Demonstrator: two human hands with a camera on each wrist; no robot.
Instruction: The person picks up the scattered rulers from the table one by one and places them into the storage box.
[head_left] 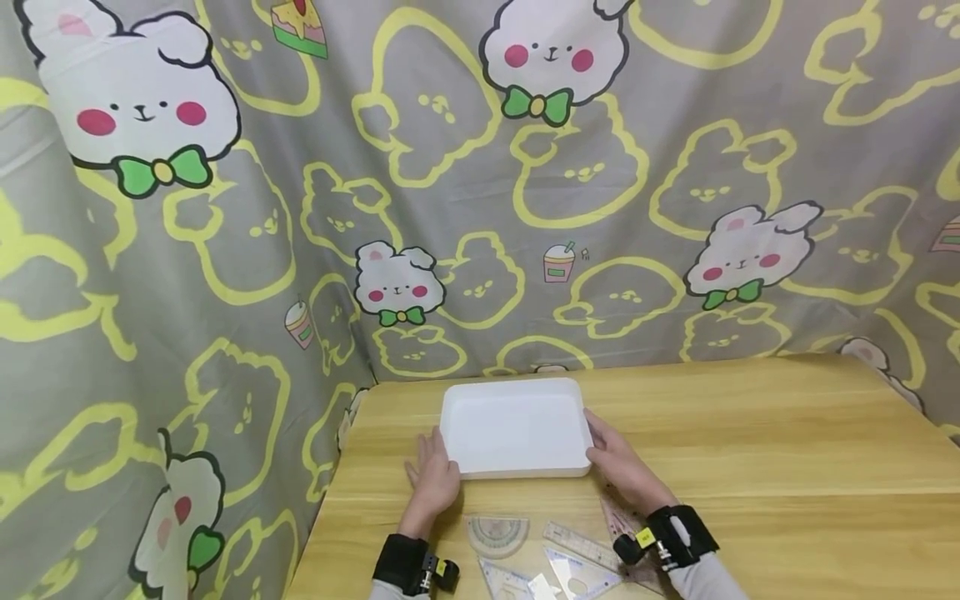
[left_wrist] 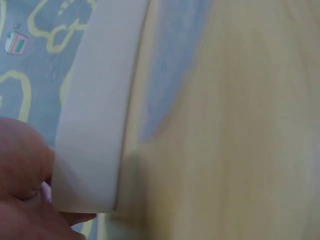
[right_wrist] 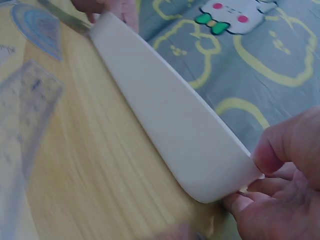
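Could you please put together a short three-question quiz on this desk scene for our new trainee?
1. True or false: both hands are at the white tray.
2. Which end of the tray does the right hand hold? A) the end nearer the curtain B) its right end C) its left end
3. Fill in: the protractor lies on the wooden table, between the tray and the ____.

Key:
1. True: the left hand grips the left end, and the right hand's fingers pinch the other.
2. B
3. Person; the clear rulers lie beside it.
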